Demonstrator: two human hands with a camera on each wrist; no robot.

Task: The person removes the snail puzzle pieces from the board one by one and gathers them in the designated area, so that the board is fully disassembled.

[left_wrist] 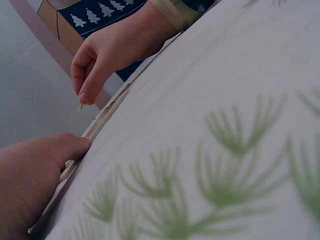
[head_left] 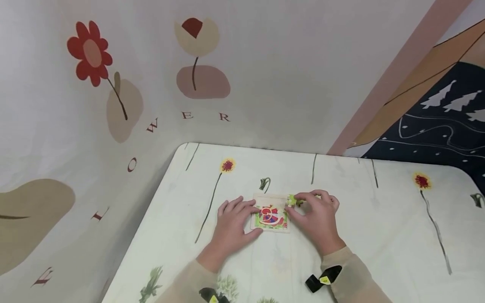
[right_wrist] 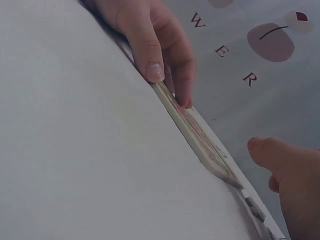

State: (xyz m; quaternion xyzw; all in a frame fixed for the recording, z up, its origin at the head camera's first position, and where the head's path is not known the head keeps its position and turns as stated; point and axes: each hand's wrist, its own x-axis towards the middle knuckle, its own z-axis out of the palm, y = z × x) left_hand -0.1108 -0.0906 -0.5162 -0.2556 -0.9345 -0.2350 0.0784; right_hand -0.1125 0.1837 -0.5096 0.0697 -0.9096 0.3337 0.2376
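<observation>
A small wooden puzzle board (head_left: 270,198) lies flat on the table, its lower part filled with a red, blue and green picture and a pale strip bare at the top. My left hand (head_left: 233,221) holds it at the left side, thumb at the near edge and a finger on the picture. Over the board's upper right corner, my right hand (head_left: 318,216) pinches a green puzzle piece (head_left: 291,201) between thumb and forefinger. A thin tip of that piece (left_wrist: 81,107) shows below the fingertips in the left wrist view, just above the board's edge (left_wrist: 107,112).
Past the board's end, a loose piece (right_wrist: 255,209) lies on the table in the right wrist view. A white cloth (head_left: 379,235) with printed flowers and plants covers the table. Behind it hangs a fabric wall (head_left: 280,84) with printed flowers and letters.
</observation>
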